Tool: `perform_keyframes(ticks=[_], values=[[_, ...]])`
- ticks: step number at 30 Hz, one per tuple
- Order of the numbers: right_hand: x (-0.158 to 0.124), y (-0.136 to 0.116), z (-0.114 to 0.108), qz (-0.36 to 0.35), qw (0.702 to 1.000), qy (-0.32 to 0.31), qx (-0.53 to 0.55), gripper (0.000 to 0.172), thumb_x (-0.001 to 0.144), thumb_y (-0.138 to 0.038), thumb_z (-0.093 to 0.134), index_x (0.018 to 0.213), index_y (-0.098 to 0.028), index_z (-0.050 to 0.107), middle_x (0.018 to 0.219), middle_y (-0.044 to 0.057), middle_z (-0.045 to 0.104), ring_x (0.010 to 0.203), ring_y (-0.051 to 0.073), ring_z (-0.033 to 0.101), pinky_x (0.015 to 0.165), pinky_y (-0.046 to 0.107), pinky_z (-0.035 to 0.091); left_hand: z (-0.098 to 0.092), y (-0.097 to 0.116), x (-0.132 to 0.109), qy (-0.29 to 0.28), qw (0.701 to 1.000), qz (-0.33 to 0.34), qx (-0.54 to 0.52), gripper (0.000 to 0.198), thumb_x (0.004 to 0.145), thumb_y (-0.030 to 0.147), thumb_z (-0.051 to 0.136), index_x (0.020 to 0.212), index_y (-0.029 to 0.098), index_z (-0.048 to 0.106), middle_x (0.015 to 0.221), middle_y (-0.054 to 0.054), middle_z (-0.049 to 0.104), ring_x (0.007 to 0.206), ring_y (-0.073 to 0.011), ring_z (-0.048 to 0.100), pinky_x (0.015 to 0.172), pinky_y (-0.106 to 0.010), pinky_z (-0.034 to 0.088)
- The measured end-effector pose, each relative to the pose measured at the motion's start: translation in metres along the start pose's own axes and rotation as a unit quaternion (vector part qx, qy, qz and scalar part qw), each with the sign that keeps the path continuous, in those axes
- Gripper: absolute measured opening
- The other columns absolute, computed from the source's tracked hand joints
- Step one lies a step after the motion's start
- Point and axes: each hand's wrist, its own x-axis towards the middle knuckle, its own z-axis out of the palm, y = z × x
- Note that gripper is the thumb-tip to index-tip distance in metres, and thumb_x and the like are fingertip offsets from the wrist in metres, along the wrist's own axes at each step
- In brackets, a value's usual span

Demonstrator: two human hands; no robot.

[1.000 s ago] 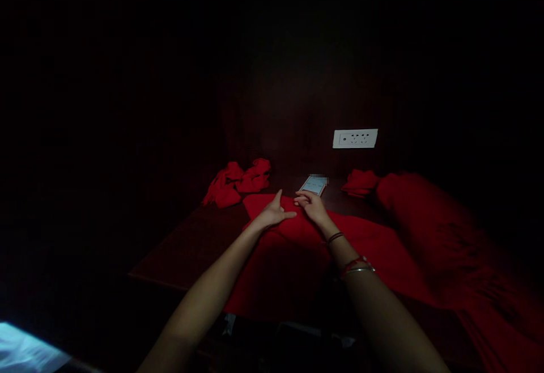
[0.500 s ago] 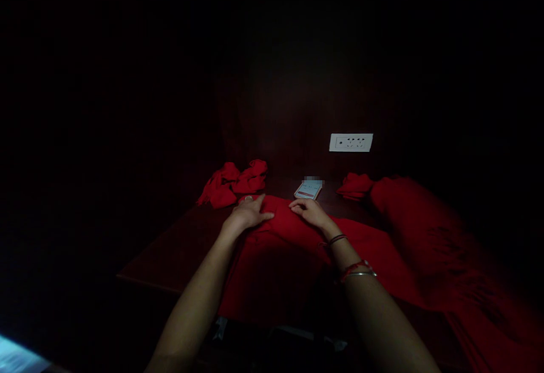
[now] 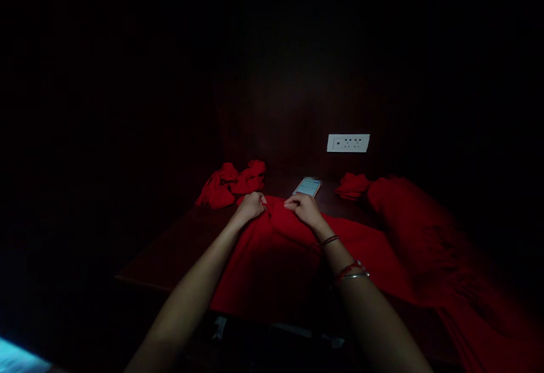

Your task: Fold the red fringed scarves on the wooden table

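Observation:
A large red cloth (image 3: 276, 254) lies spread over a dark table (image 3: 178, 242) and hangs over its near edge. My left hand (image 3: 250, 205) is closed in a pinch on the cloth's far edge. My right hand (image 3: 302, 207) is also curled on that far edge, a hand's width to the right. Thin bracelets sit on my right wrist and forearm. The room is very dark.
A crumpled red cloth (image 3: 232, 183) lies at the back left. A lit phone (image 3: 306, 187) rests just beyond my right hand. Another small red bundle (image 3: 352, 185) and a long red fabric mass (image 3: 429, 231) lie at the right. A white wall socket (image 3: 348, 143) is behind.
My left hand went from spread open to flat on the cloth, then closed on its far edge. My right hand stayed curled at that edge.

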Motion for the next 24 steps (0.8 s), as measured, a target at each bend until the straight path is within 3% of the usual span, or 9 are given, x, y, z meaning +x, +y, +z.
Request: perform_keyframes(ticks=[3,5,7,10,13,15,18,21,24], values=[[0.000,0.000,0.000,0.024,0.998,0.052,-0.002,0.010,0.065,-0.015,0.055,0.067,-0.015,0.065,0.069,0.002,0.063,0.062,0.012,0.054,0.060,0.021,0.039,-0.004,0.001,0.020,0.036,0.999,-0.003,-0.020,0.013,0.061,0.013,0.055,0.073,0.014,0.057,0.071,-0.004,0.059,0.073,-0.0158,0.054,0.063,-0.021,0.039],[0.000,0.002,0.000,0.039,0.996,0.078,-0.008,0.011,0.066,-0.015,0.054,0.066,-0.016,0.065,0.069,0.002,0.063,0.062,0.012,0.053,0.060,0.021,0.039,-0.002,0.004,0.029,0.019,0.996,0.002,-0.092,0.012,0.061,0.014,0.056,0.073,0.014,0.056,0.070,-0.003,0.058,0.072,-0.0157,0.054,0.063,-0.022,0.040],[0.000,0.004,0.002,0.046,0.994,0.097,-0.008,0.011,0.066,-0.015,0.053,0.065,-0.016,0.065,0.069,0.002,0.063,0.062,0.012,0.053,0.060,0.021,0.039,0.004,0.007,0.031,-0.058,0.980,0.003,-0.191,0.012,0.064,0.018,0.055,0.074,0.012,0.055,0.069,-0.003,0.058,0.068,-0.0143,0.055,0.062,-0.022,0.042],[0.000,0.007,0.003,0.045,0.993,0.108,-0.010,0.013,0.067,-0.014,0.052,0.065,-0.015,0.064,0.069,0.003,0.063,0.063,0.012,0.053,0.061,0.021,0.038,0.017,0.008,0.025,-0.188,0.932,0.017,-0.310,0.026,0.073,0.033,0.047,0.086,0.012,0.055,0.075,-0.004,0.060,0.068,-0.0125,0.057,0.065,-0.023,0.044],[-0.001,0.010,0.003,0.042,0.991,0.121,-0.026,0.014,0.069,-0.015,0.050,0.066,-0.015,0.064,0.069,0.003,0.062,0.064,0.012,0.053,0.062,0.022,0.039,0.028,0.007,0.017,-0.212,0.892,0.041,-0.397,0.045,0.076,0.044,0.040,0.110,0.015,0.044,0.101,-0.008,0.055,0.089,-0.0140,0.054,0.078,-0.026,0.042],[-0.001,0.010,0.004,0.039,0.992,0.118,-0.037,0.015,0.070,-0.016,0.050,0.068,-0.015,0.064,0.071,0.003,0.062,0.066,0.012,0.053,0.063,0.022,0.039,0.034,0.009,0.013,-0.186,0.902,0.059,-0.386,0.065,0.068,0.042,0.054,0.123,0.017,0.029,0.121,-0.010,0.042,0.107,-0.0161,0.044,0.087,-0.027,0.036],[-0.001,0.008,0.006,0.043,0.994,0.090,-0.046,0.014,0.071,-0.017,0.051,0.070,-0.017,0.064,0.074,0.003,0.063,0.069,0.013,0.054,0.066,0.022,0.040,0.039,0.013,0.010,-0.169,0.931,0.084,-0.312,0.091,0.058,0.032,0.065,0.130,0.016,0.012,0.133,-0.012,0.023,0.119,-0.0178,0.026,0.095,-0.027,0.026],[0.000,0.005,0.001,0.051,0.997,0.040,-0.043,0.015,0.072,-0.016,0.049,0.073,-0.019,0.064,0.079,0.002,0.064,0.074,0.013,0.056,0.069,0.023,0.040,0.040,0.014,0.009,-0.182,0.932,0.099,-0.297,0.077,0.070,0.028,0.052,0.132,0.016,0.007,0.135,-0.009,0.019,0.119,-0.0155,0.027,0.094,-0.027,0.026],[0.000,0.004,-0.017,0.058,0.996,-0.012,-0.063,0.017,0.074,-0.017,0.048,0.080,-0.017,0.064,0.085,0.004,0.064,0.080,0.014,0.056,0.073,0.023,0.039,0.039,0.012,0.008,-0.141,0.950,0.077,-0.269,0.064,0.076,0.019,0.039,0.132,0.018,0.006,0.133,-0.008,0.026,0.111,-0.0116,0.038,0.088,-0.023,0.033]])
